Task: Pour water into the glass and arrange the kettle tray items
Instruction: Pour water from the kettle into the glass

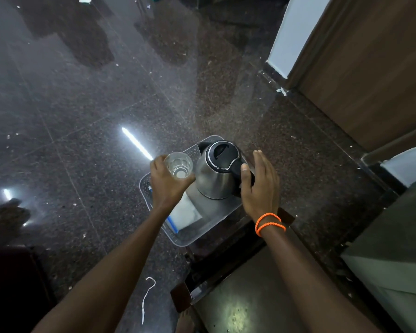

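Note:
A steel kettle (214, 174) with a black lid and handle stands on a clear plastic tray (202, 233) that rests on a dark low table. My left hand (166, 186) grips a clear glass (179, 165) just left of the kettle, above the tray's left side; the glass looks empty. My right hand (261, 188) is at the kettle's black handle, thumb touching it and fingers spread beside it, not closed round it. White sachets (186, 212) with a blue strip lie flat on the tray under my left wrist.
The table's dark wooden frame (226, 258) reaches toward me. Dark polished floor (82, 140) lies all around, with a white string (147, 296) on it. A wooden door or cabinet (370, 68) stands at the right, bedding (394, 248) at the lower right.

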